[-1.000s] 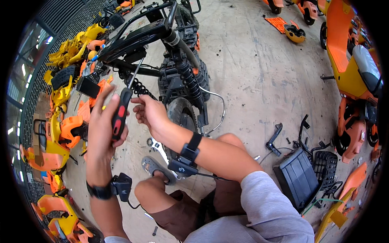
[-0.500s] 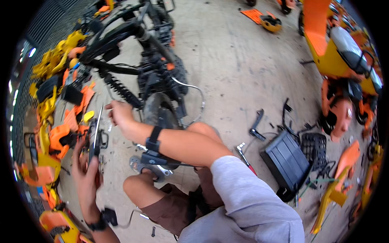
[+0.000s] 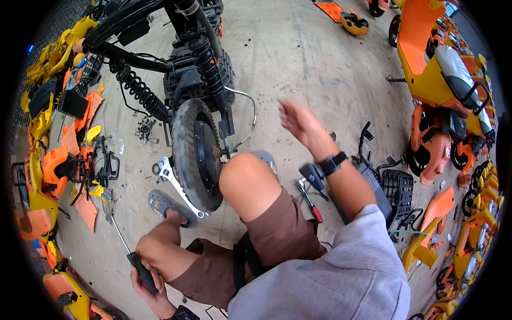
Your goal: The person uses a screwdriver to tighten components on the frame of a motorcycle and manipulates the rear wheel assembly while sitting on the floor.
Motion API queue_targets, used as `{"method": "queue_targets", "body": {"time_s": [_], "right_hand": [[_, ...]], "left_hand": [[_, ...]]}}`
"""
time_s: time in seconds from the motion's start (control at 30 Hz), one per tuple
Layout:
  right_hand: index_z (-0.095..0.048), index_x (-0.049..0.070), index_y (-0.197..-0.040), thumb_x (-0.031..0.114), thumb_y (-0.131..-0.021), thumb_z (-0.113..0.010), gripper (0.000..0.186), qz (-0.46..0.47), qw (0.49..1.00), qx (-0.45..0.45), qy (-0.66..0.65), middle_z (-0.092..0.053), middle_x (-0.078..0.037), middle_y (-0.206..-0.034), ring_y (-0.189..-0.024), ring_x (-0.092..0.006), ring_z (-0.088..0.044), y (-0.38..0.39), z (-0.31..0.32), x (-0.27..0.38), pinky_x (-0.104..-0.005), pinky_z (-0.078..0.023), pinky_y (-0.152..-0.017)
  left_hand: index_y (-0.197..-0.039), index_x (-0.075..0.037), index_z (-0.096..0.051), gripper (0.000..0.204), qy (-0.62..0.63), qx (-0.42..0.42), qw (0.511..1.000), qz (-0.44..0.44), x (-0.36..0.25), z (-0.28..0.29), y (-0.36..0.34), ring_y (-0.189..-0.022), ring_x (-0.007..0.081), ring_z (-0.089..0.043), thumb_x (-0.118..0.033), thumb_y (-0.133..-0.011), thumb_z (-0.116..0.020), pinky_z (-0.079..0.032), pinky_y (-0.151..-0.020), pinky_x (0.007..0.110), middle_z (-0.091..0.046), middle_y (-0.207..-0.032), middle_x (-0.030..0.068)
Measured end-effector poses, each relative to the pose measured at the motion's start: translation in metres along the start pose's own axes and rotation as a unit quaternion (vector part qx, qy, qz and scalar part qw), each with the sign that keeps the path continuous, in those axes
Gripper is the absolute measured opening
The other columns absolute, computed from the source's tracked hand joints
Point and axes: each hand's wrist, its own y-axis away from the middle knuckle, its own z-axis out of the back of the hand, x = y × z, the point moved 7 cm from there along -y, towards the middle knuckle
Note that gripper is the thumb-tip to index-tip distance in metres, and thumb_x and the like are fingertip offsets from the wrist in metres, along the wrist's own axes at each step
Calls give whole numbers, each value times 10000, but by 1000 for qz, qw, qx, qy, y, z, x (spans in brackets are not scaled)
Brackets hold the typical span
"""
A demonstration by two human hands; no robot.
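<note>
Screwdriver (image 3: 141,272) is clasped in the left grip (image 3: 153,302); right grip (image 3: 301,122) is loosely spread.

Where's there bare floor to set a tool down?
Widest: floor between bike and scooter, beyond the right hand; only specks there. Smaller: between wrench and orange panel, though the screwdriver overhangs its near side. Crowded: right of the ratchet, around the grate; also far left, heaped with parts.

L hand (image 3: 151,292) low nr L knee (image 3: 148,246), curled in grip; R hand (image 3: 300,122) out fwd, loosely bent.
</note>
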Motion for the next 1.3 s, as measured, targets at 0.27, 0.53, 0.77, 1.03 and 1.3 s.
{"method": "queue_targets", "body": {"time_s": [0.27, 0.53, 0.77, 1.03, 1.3], "right_hand": [[-679, 23, -848, 183, -826, -683, 162, -89, 930, -302, 191, -653, -52, -721, -643, -153, -626, -27, 219, -216, -283, -511, -559], [-728, 52, -860, 337, -743, -712, 309, -5, 765, -328, 554, -700, -181, -847, -819, -307, -679, -59, 200, -213, -393, -521, -755], [-712, 20, -875, 247, -746, -673, 264, 30, 736, -323, 594, -698, -181, -787, -781, -305, -695, -50, 183, -205, -399, -539, -689], [-618, -70, -959, 33, -869, -632, 138, 204, 958, -121, 159, -670, -155, -821, -664, -212, -659, 21, 29, -61, -313, -544, -608], [-567, -72, -1141, 97, -888, -644, 313, -17, 948, 317, -7, -608, -120, -949, -852, -200, -592, 192, -236, 19, -338, -500, -772]], "left_hand": [[-1312, 23, -400, 426, -140, -68, 987, -42, -5, -8, 3, -339, 102, -416, -259, -993, -390, -313, -252, 206, -551, -873, 100], [-1324, -13, -414, 444, -129, -160, 978, -20, -5, -2, 10, -509, 147, -474, -259, -958, -468, -374, -407, 241, -592, -906, 81], [-1220, 97, -418, 443, -115, -95, 987, -59, -9, -19, -2, -293, 171, -435, -230, -927, -484, -321, -251, 252, -570, -724, 159], [-1209, 36, -454, 437, -58, -104, 993, -25, -10, -37, 10, -297, 161, -421, -300, -930, -468, -291, -247, 253, -555, -672, 117], [-1314, 11, -379, 393, 10, 242, 948, 207, -7, -161, -33, -504, 187, -552, -153, -974, -488, -386, -400, 261, -599, -834, 165]]}}
